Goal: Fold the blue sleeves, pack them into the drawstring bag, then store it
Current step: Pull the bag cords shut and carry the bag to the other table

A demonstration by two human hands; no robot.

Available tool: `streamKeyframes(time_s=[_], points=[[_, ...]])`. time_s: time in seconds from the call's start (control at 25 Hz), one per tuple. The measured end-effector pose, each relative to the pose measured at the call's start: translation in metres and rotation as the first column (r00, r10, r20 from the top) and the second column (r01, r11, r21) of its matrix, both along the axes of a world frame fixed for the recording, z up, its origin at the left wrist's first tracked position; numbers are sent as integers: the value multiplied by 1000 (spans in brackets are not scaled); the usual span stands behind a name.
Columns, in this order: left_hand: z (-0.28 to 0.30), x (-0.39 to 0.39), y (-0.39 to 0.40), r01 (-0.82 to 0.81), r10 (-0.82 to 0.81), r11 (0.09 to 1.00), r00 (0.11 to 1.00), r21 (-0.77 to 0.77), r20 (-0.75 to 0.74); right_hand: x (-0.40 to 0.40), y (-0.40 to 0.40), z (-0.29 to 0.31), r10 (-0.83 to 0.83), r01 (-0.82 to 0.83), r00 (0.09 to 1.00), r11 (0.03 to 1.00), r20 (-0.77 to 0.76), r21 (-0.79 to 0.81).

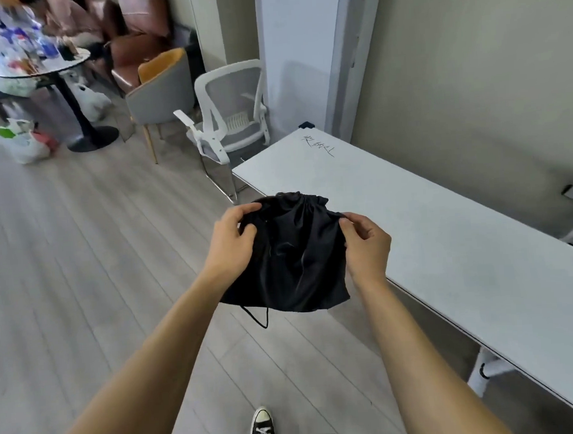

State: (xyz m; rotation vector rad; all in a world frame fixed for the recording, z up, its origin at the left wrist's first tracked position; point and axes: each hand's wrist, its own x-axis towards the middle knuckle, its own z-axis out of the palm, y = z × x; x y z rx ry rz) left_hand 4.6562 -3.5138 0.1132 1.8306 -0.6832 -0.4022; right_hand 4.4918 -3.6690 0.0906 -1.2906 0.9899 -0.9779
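We hold bag (290,249) mid-air off desk (445,241) near edge; left hand (230,243), right hand (366,242) pinching gathered mouth's opposite ends, mouth pointing away.

The place looked like an office or shared workroom with pale wood-look flooring (82,277). A long white table (462,240) ran along a beige wall, with a white mesh office chair (230,117) at its far end. Farther off stood a padded grey chair (159,90) and a round pedestal table (51,68) crowded with what seemed bottles, blurred.
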Motion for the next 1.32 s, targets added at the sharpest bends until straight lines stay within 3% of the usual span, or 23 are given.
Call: streamKeyframes(time_s=[0.36,0.84,1.08,1.32], points=[[22,175,-192,185,-184,983,980,-10,71,134,-133,5,-184,185,982,983,30,-14],[-18,250,-425,447,-449,890,894,95,2,191,-311,-28,-468,476,865,880,-179,0],[-56,267,-542,612,-618,770,786,180,-26,198,-392,-46,-579,613,752,790,-314,12],[-113,285,-594,729,-757,562,644,392,-112,217,-415,-97,-372,481,747,874,-551,62]])
